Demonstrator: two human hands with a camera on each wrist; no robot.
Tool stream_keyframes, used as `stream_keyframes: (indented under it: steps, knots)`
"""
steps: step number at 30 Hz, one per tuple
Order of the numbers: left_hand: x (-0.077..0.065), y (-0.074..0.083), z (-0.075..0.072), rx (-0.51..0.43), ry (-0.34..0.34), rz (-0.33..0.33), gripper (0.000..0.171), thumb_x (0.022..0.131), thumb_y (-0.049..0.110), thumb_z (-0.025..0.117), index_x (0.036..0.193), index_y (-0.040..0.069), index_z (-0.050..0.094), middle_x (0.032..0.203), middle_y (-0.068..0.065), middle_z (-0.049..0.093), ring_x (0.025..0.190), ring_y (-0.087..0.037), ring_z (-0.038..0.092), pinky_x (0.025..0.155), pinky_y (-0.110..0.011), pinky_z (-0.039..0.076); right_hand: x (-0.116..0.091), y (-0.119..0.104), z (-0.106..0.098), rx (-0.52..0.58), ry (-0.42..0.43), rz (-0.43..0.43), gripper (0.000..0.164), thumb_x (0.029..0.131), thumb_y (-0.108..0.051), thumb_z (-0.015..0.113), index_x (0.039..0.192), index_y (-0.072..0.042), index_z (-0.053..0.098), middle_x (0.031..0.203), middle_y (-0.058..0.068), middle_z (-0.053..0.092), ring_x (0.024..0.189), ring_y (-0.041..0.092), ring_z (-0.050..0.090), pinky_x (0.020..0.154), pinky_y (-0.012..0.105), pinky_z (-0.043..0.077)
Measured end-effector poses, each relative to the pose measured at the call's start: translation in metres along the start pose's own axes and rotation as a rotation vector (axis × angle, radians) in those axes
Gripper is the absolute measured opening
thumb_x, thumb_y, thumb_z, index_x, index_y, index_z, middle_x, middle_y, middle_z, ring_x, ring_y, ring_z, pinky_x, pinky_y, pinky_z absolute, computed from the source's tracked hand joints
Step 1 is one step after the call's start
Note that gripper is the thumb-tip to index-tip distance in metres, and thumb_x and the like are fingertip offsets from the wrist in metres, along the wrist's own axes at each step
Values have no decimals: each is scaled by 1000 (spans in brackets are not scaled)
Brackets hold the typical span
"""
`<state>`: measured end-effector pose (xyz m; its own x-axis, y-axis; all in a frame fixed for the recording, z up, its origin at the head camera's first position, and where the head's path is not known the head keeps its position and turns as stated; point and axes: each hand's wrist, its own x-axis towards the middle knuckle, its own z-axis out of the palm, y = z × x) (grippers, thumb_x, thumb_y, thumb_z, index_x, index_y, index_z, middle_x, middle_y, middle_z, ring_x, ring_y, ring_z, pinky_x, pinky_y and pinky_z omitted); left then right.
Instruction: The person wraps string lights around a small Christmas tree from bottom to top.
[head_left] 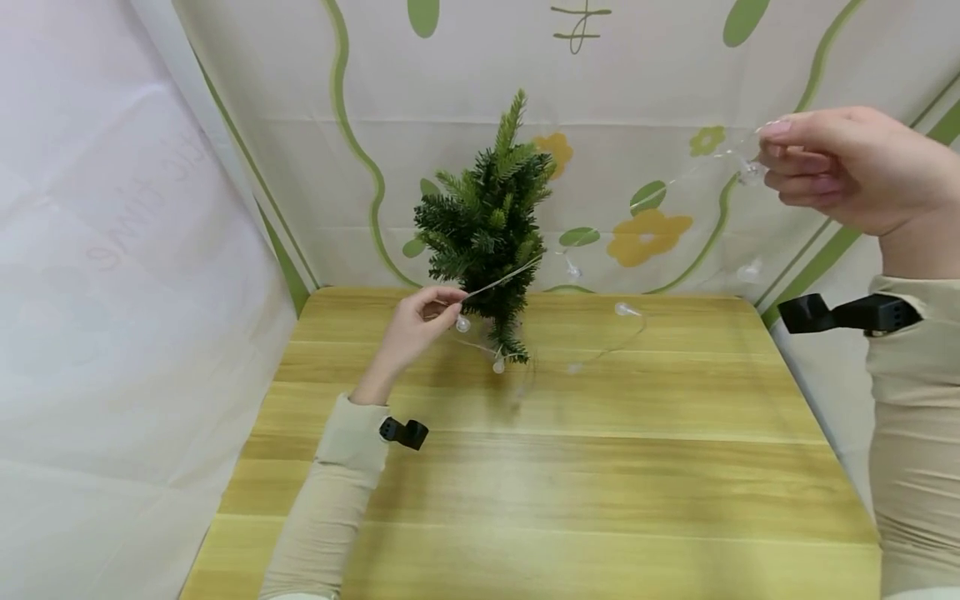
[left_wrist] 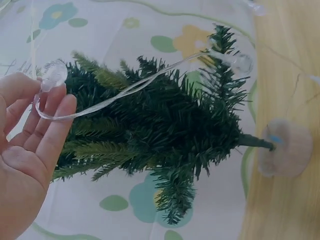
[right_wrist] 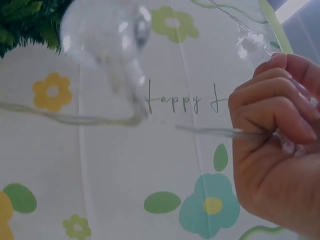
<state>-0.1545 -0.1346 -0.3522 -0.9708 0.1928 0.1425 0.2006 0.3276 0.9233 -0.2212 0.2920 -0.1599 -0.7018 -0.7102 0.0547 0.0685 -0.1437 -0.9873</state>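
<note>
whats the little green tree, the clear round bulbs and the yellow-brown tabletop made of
Little green tree: probably matte plastic; looks uniformly bristly.
Clear round bulbs: probably glossy plastic, maybe glass; see-through with highlights.
Yellow-brown tabletop: wood or wood-look laminate, satin; grain bands, soft sheen.

Behind the wood-grained table (head_left: 600, 483) hangs white cloth (head_left: 645, 92) printed with yellow flowers (head_left: 667, 236) and green leaves (head_left: 742, 21).

I see a small green artificial tree (head_left: 491, 221) standing upright at the far middle, on a pale round base (left_wrist: 290, 155). My string of lights (left_wrist: 120, 95), clear wire with clear round bulbs, crosses the tree's lower front and rises to the right; another stretch loops low, nearer and right of the tree.
</note>
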Motion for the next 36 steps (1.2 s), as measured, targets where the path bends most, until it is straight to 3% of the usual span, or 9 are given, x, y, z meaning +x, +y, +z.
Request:
stream_keyframes:
  steps: [4,6,10,15,19,26,29,33,36]
  knots:
    - [-1,1,-1,-67,-24,27,27,100,8,43,121,-1,57,110,-18,56,93,-19,56,74,-22,48,9,-2,9,158,-136,-13,53,103,-3,8,91,8,59,62,4,26,49,13,14,45,22,7]
    - [-1,1,-1,-115,-45,28,26,101,9,41,118,-2,56,109,-15,54,92,-18,57,71,-20,46,12,-2,13,239,-146,-18,53,103,-3,8,105,14,58,66,6,34,52,14,16,47,21,7]
    - [-2,1,-1,-170,-61,27,24,101,16,46,111,-4,56,98,-8,55,82,-10,55,64,-20,42,17,-2,21,211,-91,-35,47,103,0,13,120,14,54,70,6,36,55,15,18,50,22,9]
    - [0,1,0,-197,-38,70,30,99,20,51,113,-6,58,78,-1,54,68,-10,52,56,-20,43,23,-2,30,133,-90,-44,45,102,4,14,122,12,53,69,6,30,54,15,21,49,24,12]
    - [0,6,1,-207,-46,110,31,98,20,53,118,-3,59,72,3,54,64,-7,52,56,-21,43,25,-2,34,82,-105,-55,46,101,5,13,121,12,54,67,6,41,53,16,21,49,26,14]
    - [-6,19,4,-153,-137,167,30,101,19,47,122,0,58,61,1,53,56,-11,55,55,-29,51,29,1,42,36,-66,-39,44,102,5,16,116,11,58,68,4,52,53,16,19,47,26,14]
    - [-8,23,8,-153,-196,172,25,101,12,46,117,-3,58,67,-5,57,60,-10,58,58,-29,53,29,3,43,33,-70,-34,44,102,4,16,115,10,58,69,3,52,53,16,19,46,25,14]
    - [-11,30,13,-191,-267,147,20,100,6,44,112,-7,55,88,-17,64,72,-7,63,63,-27,55,29,4,42,41,-76,-37,46,102,4,16,115,10,59,70,3,54,53,16,19,46,25,13]
    - [-12,35,15,-237,-277,143,20,100,4,43,111,-10,53,91,-15,63,76,-8,63,68,-27,56,26,4,42,26,-29,-67,44,102,4,18,114,10,60,68,3,54,53,15,18,46,24,12]
